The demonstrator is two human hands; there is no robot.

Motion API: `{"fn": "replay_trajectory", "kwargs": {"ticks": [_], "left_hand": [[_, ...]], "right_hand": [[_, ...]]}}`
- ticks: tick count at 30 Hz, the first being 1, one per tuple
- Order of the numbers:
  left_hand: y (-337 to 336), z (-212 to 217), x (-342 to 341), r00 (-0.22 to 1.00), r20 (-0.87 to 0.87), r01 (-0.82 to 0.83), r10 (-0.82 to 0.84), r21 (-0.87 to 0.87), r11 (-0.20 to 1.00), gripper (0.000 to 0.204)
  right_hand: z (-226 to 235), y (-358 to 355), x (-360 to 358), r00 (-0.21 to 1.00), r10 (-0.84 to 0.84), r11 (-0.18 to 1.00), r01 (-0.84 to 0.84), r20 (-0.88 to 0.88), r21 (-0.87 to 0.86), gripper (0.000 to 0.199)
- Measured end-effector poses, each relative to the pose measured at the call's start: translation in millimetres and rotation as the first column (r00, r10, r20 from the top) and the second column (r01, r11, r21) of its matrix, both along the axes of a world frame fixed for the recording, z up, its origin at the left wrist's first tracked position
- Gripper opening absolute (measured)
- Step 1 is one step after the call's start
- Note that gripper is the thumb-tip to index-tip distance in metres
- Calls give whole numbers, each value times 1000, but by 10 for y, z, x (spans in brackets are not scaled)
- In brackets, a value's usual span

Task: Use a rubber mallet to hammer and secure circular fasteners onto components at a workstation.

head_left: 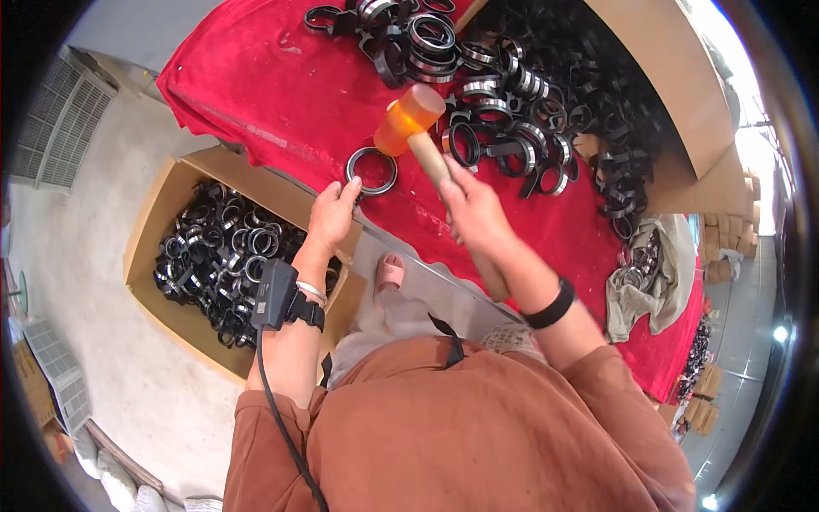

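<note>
Two hands busy over the red cloth [281,94]: our left hand [331,213] has its fingertips [353,189] pinching the near rim of a single metal ring [371,171] lying flat near the cloth's front edge. Our right hand [472,207] is wrapped tight around the wooden handle of an orange-headed mallet [410,118], its head just behind the ring. Farther back on the cloth sits a heap of black rings [512,128]; left of the cloth, down on the floor, a cardboard box [158,205] full of them.

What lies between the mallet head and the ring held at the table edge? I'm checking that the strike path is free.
Nothing: the head view shows only bare red cloth between the orange mallet head and the ring.
</note>
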State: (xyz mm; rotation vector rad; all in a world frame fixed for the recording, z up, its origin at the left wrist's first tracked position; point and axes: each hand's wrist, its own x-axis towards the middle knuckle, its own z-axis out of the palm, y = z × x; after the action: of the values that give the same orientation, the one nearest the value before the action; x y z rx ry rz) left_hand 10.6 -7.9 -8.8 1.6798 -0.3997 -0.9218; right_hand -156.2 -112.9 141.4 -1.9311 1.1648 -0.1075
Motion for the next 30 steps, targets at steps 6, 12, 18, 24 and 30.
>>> {"fn": "replay_trajectory", "kwargs": {"ticks": [6, 12, 18, 24, 30], "left_hand": [[62, -68, -18, 999, 2, 36, -36, -26, 999, 41], [98, -217, -123, 941, 337, 10, -30, 60, 998, 52], [124, -92, -127, 993, -90, 73, -82, -101, 992, 51], [26, 431, -69, 994, 69, 83, -88, 65, 994, 44], [72, 289, -174, 993, 117, 9, -15, 48, 999, 44]], "right_hand": [[384, -88, 69, 979, -53, 999, 53, 198, 4, 45], [74, 120, 39, 898, 352, 816, -156, 265, -557, 48], [-172, 80, -106, 985, 173, 955, -165, 9, -245, 54], [-517, -103, -100, 994, 111, 991, -109, 19, -80, 44], [-611, 37, -15, 957, -45, 997, 61, 287, -50, 40]]}}
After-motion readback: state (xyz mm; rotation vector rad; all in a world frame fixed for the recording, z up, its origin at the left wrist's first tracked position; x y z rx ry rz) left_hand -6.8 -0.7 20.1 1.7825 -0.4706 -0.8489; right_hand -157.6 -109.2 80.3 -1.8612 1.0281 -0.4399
